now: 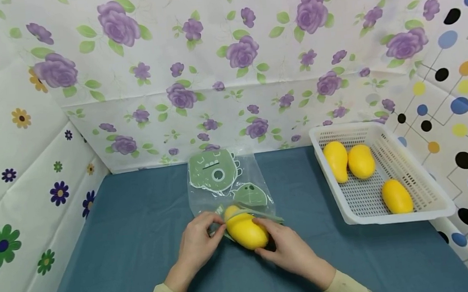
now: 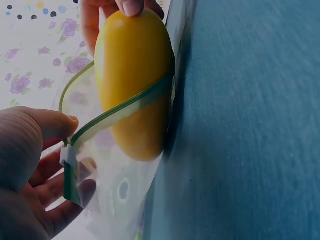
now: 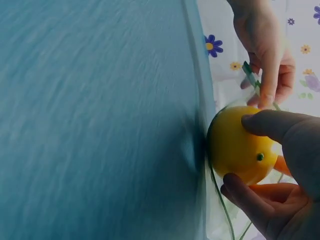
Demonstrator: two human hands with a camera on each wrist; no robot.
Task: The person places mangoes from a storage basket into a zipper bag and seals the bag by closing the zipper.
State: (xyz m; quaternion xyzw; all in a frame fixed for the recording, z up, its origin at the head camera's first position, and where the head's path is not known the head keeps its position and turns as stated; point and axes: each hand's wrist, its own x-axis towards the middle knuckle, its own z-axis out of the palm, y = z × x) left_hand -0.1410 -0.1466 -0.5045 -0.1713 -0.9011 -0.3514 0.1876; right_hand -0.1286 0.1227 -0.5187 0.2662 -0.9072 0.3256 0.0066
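A yellow mango (image 1: 246, 231) lies partly inside the mouth of a clear zip bag (image 1: 256, 169) printed with green cartoon shapes. My right hand (image 1: 289, 247) grips the mango's near end, its stem dot showing in the right wrist view between thumb and fingers (image 3: 265, 202). With thumb and fingers, my left hand (image 1: 198, 240) pinches the left end of the bag's green zip edge, beside the white slider (image 2: 68, 156). In the left wrist view the green rim (image 2: 120, 107) of the open mouth crosses the mango (image 2: 132, 65). The bag's far part lies flat on the table.
A white perforated basket (image 1: 392, 218) stands at the right with a pear-shaped mango (image 1: 336, 161) and two more mangoes (image 1: 361, 161) inside. Blue cloth (image 1: 141, 226) covers the table. Flowered sheets (image 1: 212, 74) hang behind and at the left; a dotted one (image 1: 466, 155) is at the right.
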